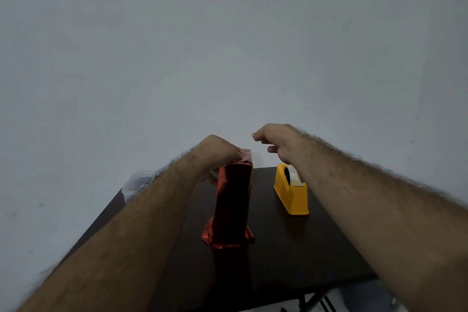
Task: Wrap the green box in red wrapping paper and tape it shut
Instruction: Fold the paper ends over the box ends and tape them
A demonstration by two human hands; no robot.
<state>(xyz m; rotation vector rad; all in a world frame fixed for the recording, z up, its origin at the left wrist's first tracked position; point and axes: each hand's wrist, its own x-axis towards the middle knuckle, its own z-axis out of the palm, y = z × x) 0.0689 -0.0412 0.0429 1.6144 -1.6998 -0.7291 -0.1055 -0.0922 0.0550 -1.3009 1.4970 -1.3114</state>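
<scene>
Head view shows the box wrapped in red paper [233, 200] standing upright on end near the middle of the dark table [291, 256]. None of its green shows; the shiny red paper flares out in crumpled flaps where it meets the table, and at the top it is folded into a small creased end. On that top end sits the left hand [217, 151], fingers bent down over the fold and pressing or holding the paper there; the exact grip is hidden behind the hand. Just right of the top of the box, in the air and not touching it, hangs the right hand [276, 139], its fingers loosely curled; whether it holds a bit of tape is too small to tell. Right of the box, apart from it, stands a yellow tape dispenser [291, 190]. Left of the box, behind the left forearm at the table's edge, is a blurred clear container [135, 182].
</scene>
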